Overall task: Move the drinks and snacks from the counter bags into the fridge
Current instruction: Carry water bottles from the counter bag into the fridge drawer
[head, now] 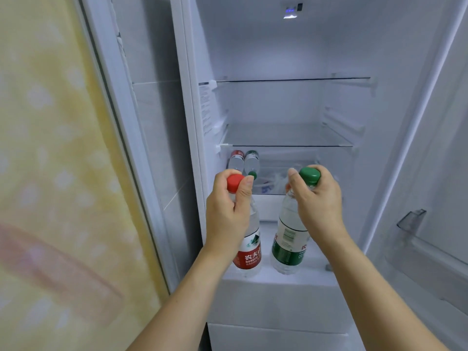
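Note:
I face the open fridge. My left hand grips the neck of a water bottle with a red cap and red label. My right hand grips the neck of a water bottle with a green cap and green label. Both bottles stand upright, side by side, at the front of the fridge's bottom white ledge. Behind them, under the lower glass shelf, two more bottles lie on their sides at the left, caps toward me, one red-labelled and one green-labelled.
An upper glass shelf sits bare above. The fridge door stands open at the right with a clear door bin. A yellow patterned curtain hangs at the left. Some clear packaging lies at the back right of the lower compartment.

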The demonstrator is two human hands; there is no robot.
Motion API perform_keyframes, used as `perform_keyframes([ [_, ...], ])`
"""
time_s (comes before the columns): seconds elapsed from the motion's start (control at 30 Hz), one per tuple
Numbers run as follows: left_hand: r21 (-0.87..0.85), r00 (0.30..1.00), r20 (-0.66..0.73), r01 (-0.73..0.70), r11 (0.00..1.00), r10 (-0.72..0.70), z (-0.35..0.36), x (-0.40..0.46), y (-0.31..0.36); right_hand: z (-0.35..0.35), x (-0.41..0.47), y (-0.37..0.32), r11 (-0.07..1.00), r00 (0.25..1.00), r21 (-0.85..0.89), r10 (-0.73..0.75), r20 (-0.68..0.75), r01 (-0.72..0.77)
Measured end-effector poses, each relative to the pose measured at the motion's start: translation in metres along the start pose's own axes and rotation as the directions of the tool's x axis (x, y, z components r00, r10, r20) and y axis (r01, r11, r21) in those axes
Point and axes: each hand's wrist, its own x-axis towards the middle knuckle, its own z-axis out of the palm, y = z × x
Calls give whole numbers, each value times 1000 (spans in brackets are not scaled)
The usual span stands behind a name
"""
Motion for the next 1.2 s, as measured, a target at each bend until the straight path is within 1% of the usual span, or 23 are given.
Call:
perform_keyframes([
  [0.1, 15, 1000, -8, -1, 1000, 1, 21, 15, -12, 1, 26, 16, 1000, 1000, 4, 1, -3, -1],
  [0.23, 56, 999, -20, -40, 998, 41, 44, 31, -27, 5, 56, 35, 1000, 1000, 15, -1, -2, 1],
  [0.4, 53, 999, 3, -33, 998, 33, 64, 55, -49, 15, 86, 57, 999, 1000, 49, -4, -26, 5],
  [0.53, 36, 998, -24, -61, 997, 61, 74, 81, -68, 29, 112, 73, 997, 997, 80, 3, -71, 2],
  [0.67, 23, 996, -27, -89, 996, 89, 83, 101, -90, 45, 131, 92, 995, 989, 94, -5, -151, 19],
  [0.83, 0, 993, -51, -110, 994, 110, 98, 120, -117, 64, 145, 112, 994, 962, 71, -67, -263, 89],
  [1.0, -36, 988, -26, -154, 987, 153, 117, 129, -140, 71, 150, 130, 989, 935, 105, -64, -348, 107],
  [1.2, -53, 985, 16, -173, 983, 174, 146, 136, -150, 68, 157, 143, 973, 925, 149, -111, -363, 176],
])
